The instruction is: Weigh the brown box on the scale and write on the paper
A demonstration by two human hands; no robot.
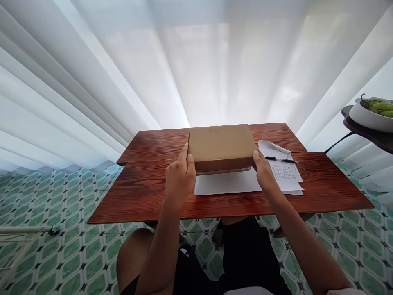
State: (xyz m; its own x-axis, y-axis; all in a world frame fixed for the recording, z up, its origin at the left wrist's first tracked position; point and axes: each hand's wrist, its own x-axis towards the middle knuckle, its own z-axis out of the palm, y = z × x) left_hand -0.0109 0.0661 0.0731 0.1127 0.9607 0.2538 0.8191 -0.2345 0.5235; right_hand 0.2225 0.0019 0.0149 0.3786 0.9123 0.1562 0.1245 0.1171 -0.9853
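Observation:
Between my two hands is a brown cardboard box (222, 143), raised a little above a flat white sheet or board (227, 184) on the table. My left hand (181, 172) is closed on the box's left side, thumb at the near corner. On the opposite side my right hand (262, 168) grips the near right corner. The fingers behind and under the box are hidden. Just right of my right hand lie papers (284, 174) with rows of writing, and a black pen (281, 159) rests across them.
The reddish-brown wooden table (132, 192) has a stepped outline at both sides. White curtains (202, 61) hang right behind it. A bowl (368, 116) of green produce stands on a dark shelf (380, 139) at right. A pale metal frame (24, 230) sits at lower left on the tiled floor (76, 246).

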